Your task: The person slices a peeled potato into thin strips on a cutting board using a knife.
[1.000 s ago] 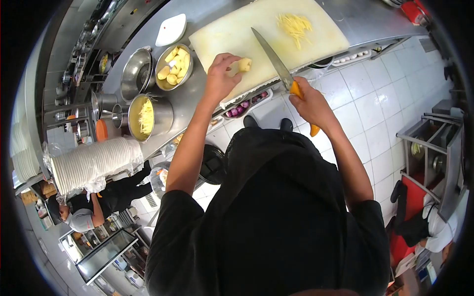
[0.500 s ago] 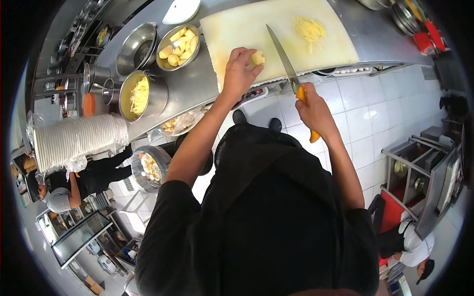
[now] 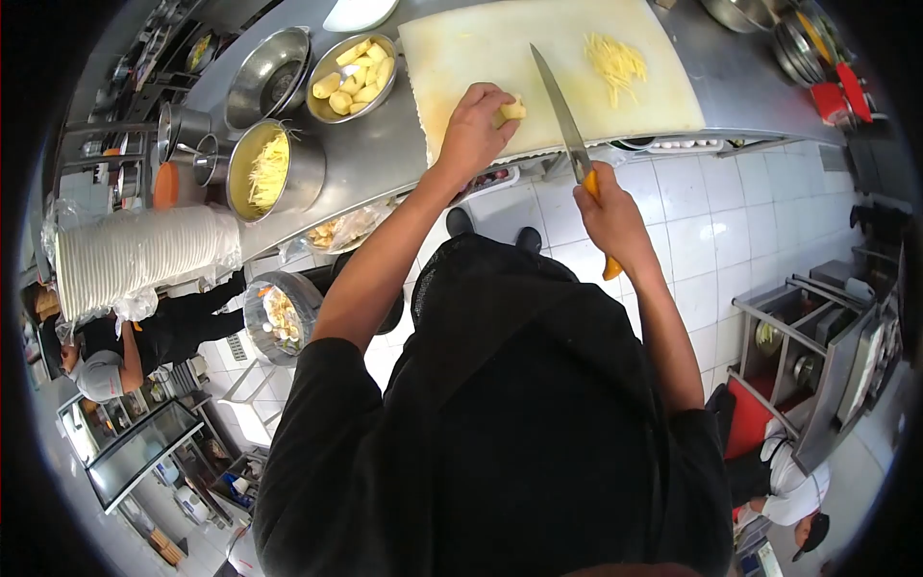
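Note:
My left hand [image 3: 478, 127] grips a peeled potato piece [image 3: 513, 109] near the front edge of the white cutting board [image 3: 461, 53]. My right hand [image 3: 613, 219] is closed round the orange handle of a knife [image 3: 561, 106]. Its blade points away from me over the board, to the right of the potato piece and apart from it. A small pile of thin potato strips [image 3: 615, 65] lies on the board's right part. Left of the board, a metal bowl [image 3: 386, 94] holds several peeled potato pieces.
A pot [image 3: 306, 176] of strips stands near the counter's front edge, beside stacked white containers [image 3: 144, 252] and an empty metal bowl [image 3: 274, 72]. Below is a waste bin [image 3: 258, 322]. Co-workers are at lower left [image 3: 104, 373] and lower right [image 3: 793, 486].
The potato piece is turned and held more closely by my left hand. My right hand still holds the knife, little changed. The whole view has shifted slightly.

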A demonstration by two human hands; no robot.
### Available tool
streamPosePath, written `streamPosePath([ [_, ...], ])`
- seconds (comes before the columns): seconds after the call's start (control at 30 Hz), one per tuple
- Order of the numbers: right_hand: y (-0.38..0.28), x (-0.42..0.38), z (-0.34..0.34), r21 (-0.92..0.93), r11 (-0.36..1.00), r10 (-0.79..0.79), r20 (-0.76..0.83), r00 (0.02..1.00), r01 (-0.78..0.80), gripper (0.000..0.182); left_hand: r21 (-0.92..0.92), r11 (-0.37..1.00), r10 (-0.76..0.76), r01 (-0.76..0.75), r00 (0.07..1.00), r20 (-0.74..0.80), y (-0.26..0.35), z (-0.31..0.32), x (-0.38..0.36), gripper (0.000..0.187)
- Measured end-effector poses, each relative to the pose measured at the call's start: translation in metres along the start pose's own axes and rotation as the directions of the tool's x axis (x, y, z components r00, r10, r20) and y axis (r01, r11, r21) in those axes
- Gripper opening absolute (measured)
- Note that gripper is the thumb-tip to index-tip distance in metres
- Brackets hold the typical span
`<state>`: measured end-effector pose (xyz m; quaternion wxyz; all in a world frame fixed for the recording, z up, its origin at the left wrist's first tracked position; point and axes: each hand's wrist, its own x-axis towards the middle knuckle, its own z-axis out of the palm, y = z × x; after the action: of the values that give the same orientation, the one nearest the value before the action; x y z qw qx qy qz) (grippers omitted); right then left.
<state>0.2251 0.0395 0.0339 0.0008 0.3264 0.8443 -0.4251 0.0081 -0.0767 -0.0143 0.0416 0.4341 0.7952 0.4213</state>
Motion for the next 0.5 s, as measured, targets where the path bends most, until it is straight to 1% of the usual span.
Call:
streamPosePath([
  [0.1, -0.006, 0.001, 0.000, -0.037, 0.999, -0.024, -0.009, 1.000, 0.023, 0.032, -0.023, 0.999, 0.043, -0.045, 0.995, -0.087, 0.001, 0.005, -0.001, 0.027],
  [0.17, -0.018, -0.001, -0.002, -0.058, 0.998, -0.034, -0.007, 0.999, 0.034, 0.030, -0.023, 0.999, 0.027, -0.030, 0.992, -0.122, 0.001, 0.005, -0.004, 0.026],
  [0.2, -0.023, -0.002, -0.004, -0.051, 0.998, -0.045, -0.001, 0.999, 0.045, 0.028, -0.021, 1.000, 0.018, -0.021, 0.990, -0.140, 0.003, 0.004, -0.005, 0.025],
  [0.3, -0.028, 0.001, -0.005, -0.008, 0.997, -0.072, -0.007, 0.997, 0.072, 0.031, -0.051, 0.999, 0.002, -0.012, 0.981, -0.195, 0.010, 0.002, -0.006, 0.022],
  [0.4, -0.023, 0.011, -0.004, 0.233, 0.971, -0.051, 0.001, 0.999, 0.049, 0.034, -0.071, 0.994, 0.067, -0.083, 0.977, -0.202, 0.028, 0.002, -0.013, 0.020],
  [0.5, -0.028, 0.014, -0.019, 0.514, 0.854, 0.026, 0.118, 0.993, -0.083, 0.036, -0.143, 0.981, 0.110, -0.135, 0.979, -0.171, 0.050, 0.006, -0.016, 0.020],
])
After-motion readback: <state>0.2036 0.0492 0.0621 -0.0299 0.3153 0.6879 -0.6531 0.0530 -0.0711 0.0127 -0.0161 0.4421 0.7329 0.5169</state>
